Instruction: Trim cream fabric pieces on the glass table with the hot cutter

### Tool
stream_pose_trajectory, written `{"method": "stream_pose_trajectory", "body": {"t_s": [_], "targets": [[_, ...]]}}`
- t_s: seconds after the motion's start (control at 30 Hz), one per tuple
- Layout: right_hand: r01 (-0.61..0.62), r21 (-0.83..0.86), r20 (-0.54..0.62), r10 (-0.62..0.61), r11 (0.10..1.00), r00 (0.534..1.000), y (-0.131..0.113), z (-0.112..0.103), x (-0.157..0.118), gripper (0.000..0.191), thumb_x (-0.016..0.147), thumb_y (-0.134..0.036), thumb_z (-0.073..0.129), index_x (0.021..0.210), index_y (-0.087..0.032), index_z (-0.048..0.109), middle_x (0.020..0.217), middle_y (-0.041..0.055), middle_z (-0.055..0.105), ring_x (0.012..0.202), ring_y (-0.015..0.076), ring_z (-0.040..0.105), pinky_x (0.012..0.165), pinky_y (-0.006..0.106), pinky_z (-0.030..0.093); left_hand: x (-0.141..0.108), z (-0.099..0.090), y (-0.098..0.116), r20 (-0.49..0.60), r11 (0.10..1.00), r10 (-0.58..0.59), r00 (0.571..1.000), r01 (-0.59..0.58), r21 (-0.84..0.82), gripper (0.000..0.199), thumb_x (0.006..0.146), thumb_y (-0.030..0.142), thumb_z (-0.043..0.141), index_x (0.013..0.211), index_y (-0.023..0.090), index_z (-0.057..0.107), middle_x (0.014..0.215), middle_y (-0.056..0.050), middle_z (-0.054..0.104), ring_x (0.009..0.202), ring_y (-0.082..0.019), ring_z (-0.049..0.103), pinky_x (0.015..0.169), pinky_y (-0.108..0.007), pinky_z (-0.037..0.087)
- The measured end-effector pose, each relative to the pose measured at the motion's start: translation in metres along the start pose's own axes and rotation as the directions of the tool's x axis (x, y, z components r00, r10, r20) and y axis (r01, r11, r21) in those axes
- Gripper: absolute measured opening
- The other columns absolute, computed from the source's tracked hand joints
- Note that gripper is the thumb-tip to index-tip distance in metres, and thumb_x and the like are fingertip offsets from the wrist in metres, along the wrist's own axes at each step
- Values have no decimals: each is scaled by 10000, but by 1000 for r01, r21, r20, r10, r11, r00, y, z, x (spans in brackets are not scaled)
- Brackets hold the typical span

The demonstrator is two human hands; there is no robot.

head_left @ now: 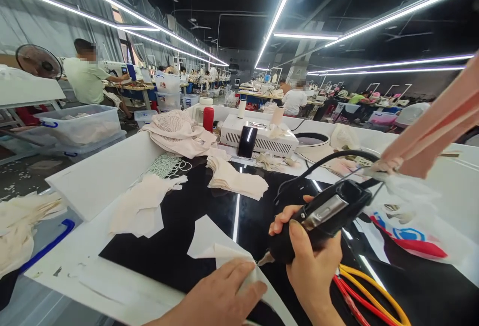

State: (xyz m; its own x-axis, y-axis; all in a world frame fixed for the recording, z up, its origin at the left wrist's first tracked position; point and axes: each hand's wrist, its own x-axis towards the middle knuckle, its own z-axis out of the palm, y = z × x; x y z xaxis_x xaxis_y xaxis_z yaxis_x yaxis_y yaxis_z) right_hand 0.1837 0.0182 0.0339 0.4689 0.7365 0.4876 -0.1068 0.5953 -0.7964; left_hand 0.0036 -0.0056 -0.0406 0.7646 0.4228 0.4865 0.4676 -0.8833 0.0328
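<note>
My right hand (pixel 310 251) is wrapped round a black handheld tool (pixel 325 211), whose pointed metal tip is at the edge of a pale fabric piece. My left hand (pixel 228 291) lies on that white and cream piece (pixel 211 238), its fingers pressing it to the glossy black table surface (pixel 179 231) just left of the tip. A stack of cream cut pieces (pixel 235 178) sits farther back. More pale pieces (pixel 140 206) lie to the left, near a tangle of light green cord (pixel 168 166).
Behind stand a white vented box (pixel 262 139), a phone (pixel 247 141), a red container (pixel 208 119) and bundled fabric (pixel 179 131). A black cable, pink cloth (pixel 434 121) and plastic bag (pixel 415 226) are at right, with yellow and red tubes (pixel 368 291) below. A person (pixel 88 76) sits far left.
</note>
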Motion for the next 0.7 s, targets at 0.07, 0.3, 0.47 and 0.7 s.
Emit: {"method": "stream_pose_trajectory", "body": {"t_s": [0.07,0.3,0.47,0.7], "targets": [[-15,-16,2,15,1000,1000,2,-1,2,434,874,-319,803,1242,-288,575,820,-38,688,592,140,646,580,315,576,5,-14,-6,88,997,-31,996,37,-70,333,1062,408,605,1303,179,581,1366,-108,670,1278,-227,628,1115,-308,525],[-24,-50,-3,24,998,1000,-3,-5,8,431,854,-352,819,1211,-291,585,819,-35,687,587,145,639,585,321,569,8,-42,-24,342,980,-76,937,134,-149,509,788,-48,579,1240,183,618,1400,-48,642,1262,-217,598,1118,-309,519],[-40,-44,-23,39,998,999,-19,-11,5,444,850,-377,818,1222,-282,594,802,-25,673,590,150,635,567,323,573,11,-30,-21,405,989,-124,906,146,-23,486,827,-34,590,1246,211,602,1402,-47,627,1186,-260,615,922,-340,610],[-80,1,-19,80,997,997,-38,-19,-7,424,838,-334,816,1195,-280,594,787,-26,672,575,151,635,551,325,578,29,-23,-6,423,974,-201,883,135,180,212,963,48,590,1108,198,626,1098,-58,674,930,-233,657,781,-332,591]]}}
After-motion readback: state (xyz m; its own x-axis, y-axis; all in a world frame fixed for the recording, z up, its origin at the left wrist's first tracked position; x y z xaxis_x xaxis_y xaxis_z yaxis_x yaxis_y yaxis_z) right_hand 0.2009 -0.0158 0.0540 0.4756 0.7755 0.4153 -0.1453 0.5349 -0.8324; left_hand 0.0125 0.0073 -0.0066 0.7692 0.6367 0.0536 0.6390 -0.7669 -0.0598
